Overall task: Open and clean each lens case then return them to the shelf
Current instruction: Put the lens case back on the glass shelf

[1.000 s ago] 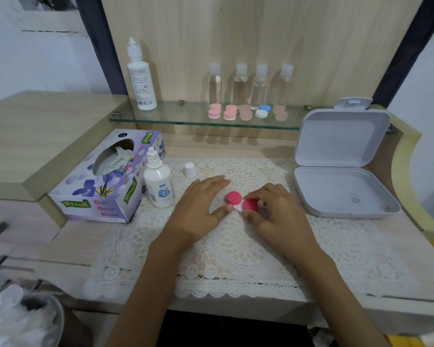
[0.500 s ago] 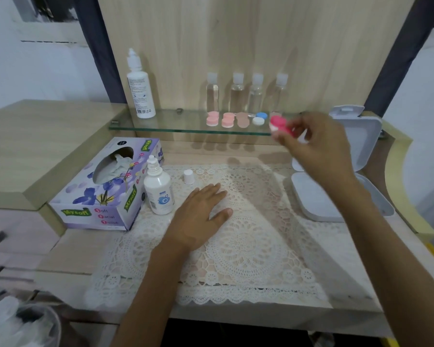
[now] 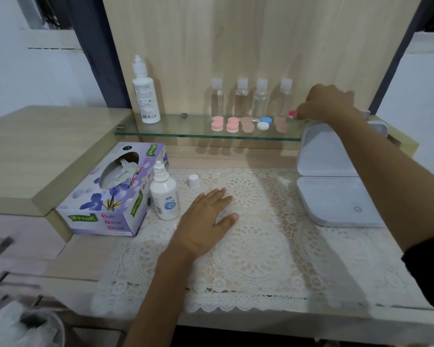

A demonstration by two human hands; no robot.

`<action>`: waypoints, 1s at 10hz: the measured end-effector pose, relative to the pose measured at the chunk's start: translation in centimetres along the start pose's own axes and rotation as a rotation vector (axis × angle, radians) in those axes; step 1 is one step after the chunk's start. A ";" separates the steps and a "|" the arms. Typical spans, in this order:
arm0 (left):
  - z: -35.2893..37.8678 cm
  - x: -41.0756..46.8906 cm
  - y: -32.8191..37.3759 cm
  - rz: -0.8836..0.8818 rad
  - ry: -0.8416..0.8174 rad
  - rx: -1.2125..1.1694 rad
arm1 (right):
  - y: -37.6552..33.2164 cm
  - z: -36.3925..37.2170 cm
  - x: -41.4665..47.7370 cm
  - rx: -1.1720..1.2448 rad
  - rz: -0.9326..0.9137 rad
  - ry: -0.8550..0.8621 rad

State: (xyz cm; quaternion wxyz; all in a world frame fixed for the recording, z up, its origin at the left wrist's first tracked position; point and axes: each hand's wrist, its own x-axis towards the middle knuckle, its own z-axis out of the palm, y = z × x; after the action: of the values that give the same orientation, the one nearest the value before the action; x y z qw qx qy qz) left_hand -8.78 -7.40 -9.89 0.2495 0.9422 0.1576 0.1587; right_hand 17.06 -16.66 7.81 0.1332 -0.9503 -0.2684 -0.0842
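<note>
Left hand (image 3: 208,219) flat, palm down, fingers straight and together, thumb spread aside, forearm angled in from below. Right arm stretched forward, right hand (image 3: 323,103) knuckles up, fingers curled, pinching pink lens case (image 3: 292,113) at fingertips

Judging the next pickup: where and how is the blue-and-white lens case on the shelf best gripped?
Likely from above, pinching the blue-and-white lens case by its front white and rear blue ends: it lies flat, end-on, with tan cases close either side.
</note>
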 end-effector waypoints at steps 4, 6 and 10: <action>-0.1 -0.1 0.1 0.008 0.002 -0.003 | -0.5 0.8 0.0 -0.243 -0.036 -0.034; -0.1 -0.1 0.0 0.009 0.002 0.000 | -0.4 1.2 0.2 -0.276 -0.048 0.003; -0.1 -0.1 0.0 0.003 0.001 0.002 | -0.5 -0.6 -0.4 -0.138 -0.056 0.193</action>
State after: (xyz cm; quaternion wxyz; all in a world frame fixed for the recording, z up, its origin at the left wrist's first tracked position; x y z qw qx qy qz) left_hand -8.90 -7.40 -9.78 0.2481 0.9426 0.1566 0.1595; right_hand 16.41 -16.59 8.44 0.0902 -0.9369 -0.2742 -0.1972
